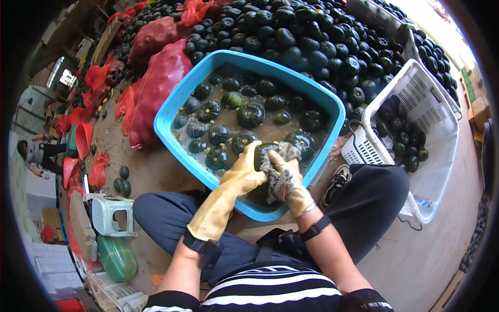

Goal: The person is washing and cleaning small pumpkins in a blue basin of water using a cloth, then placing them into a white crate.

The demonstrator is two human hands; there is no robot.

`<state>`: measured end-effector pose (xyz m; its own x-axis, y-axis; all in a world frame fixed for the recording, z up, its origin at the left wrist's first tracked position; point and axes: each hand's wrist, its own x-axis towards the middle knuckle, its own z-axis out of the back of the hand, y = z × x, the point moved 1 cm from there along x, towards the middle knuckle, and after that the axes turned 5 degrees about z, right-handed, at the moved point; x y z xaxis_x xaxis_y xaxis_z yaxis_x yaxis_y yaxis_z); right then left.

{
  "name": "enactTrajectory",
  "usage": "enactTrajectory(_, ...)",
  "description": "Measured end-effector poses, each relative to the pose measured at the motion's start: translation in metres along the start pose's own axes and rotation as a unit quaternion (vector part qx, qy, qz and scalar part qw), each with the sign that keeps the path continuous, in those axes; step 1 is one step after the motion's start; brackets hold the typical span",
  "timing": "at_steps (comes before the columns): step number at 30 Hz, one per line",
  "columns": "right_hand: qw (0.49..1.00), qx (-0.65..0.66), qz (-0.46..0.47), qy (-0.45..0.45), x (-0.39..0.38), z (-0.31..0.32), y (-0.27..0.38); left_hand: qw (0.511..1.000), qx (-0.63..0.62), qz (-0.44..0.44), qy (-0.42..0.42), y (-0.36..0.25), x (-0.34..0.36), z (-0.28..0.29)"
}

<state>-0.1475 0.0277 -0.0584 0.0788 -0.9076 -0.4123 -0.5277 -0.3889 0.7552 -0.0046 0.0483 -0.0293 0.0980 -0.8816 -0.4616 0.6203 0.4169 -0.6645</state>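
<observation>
A blue plastic tub (171,104) of murky water stands in front of me, with several dark green squash (251,114) floating in it. My left hand (244,174), in a yellow rubber glove, grips a wet green squash (265,153) at the tub's near side. My right hand (291,184), also gloved, is closed on a wet grey cloth (278,187) pressed against that same squash. Part of the held squash is hidden by the cloth and my fingers.
A white slotted crate (431,187) holding squash sits at right. Behind the tub are a heap of squash (312,41) and red mesh sacks (156,88). A white stool (112,218) and green bundle (117,260) lie left. Another person (41,151) is at far left.
</observation>
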Motion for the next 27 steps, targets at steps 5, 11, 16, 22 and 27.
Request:
enactTrajectory(5, 0.982, 0.083, -0.08, 0.148, 0.034, 0.012, 0.004, 0.939, -0.29, -0.082, 0.168, 0.004, -0.002, 0.045)
enactTrajectory(11, 0.995, -0.003, 0.095, -0.033, 0.029, 0.006, -0.012, 0.884, -0.463, -0.054, 0.0, -0.007, -0.018, -0.021)
enactTrajectory(16, 0.99, -0.112, -0.029, 0.08, 0.015, 0.003, 0.006, 0.995, 0.033, -0.087, 0.042, -0.003, -0.022, 0.023)
enactTrajectory(22, 0.996, 0.01, 0.052, 0.077, 0.035, 0.003, -0.021, 0.965, -0.247, -0.089, -0.026, 0.016, 0.033, 0.023)
enactTrajectory(27, 0.947, 0.224, -0.119, 0.195, 0.013, 0.0, -0.021, 0.937, -0.289, -0.194, -0.028, -0.03, 0.027, 0.019)
